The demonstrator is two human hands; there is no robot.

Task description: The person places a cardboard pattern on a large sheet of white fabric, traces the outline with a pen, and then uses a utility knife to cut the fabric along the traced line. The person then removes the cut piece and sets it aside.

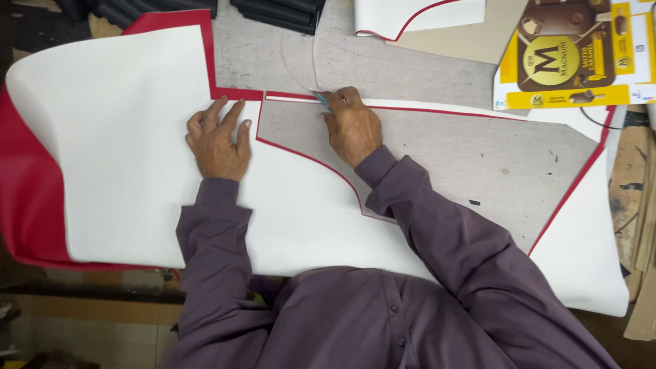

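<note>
A large sheet with a white back and red face [116,157] lies spread over the grey worktable [437,157]. A curved piece has been cut out of its middle, leaving a red-edged opening. My left hand [217,140] presses flat on the white sheet, fingers spread, just left of the cut. My right hand [352,126] is closed on a small teal-handled cutting tool [322,100] whose tip sits at the thin white strip [424,106] along the top of the opening. A clear curved template [301,58] lies just beyond the tool.
A yellow and brown flattened cardboard box [570,55] lies at the far right. Another cut white piece with red edge [410,15] rests on tan card at the top. Dark stacked material [273,12] sits at the far edge. Cardboard scraps [639,205] line the right side.
</note>
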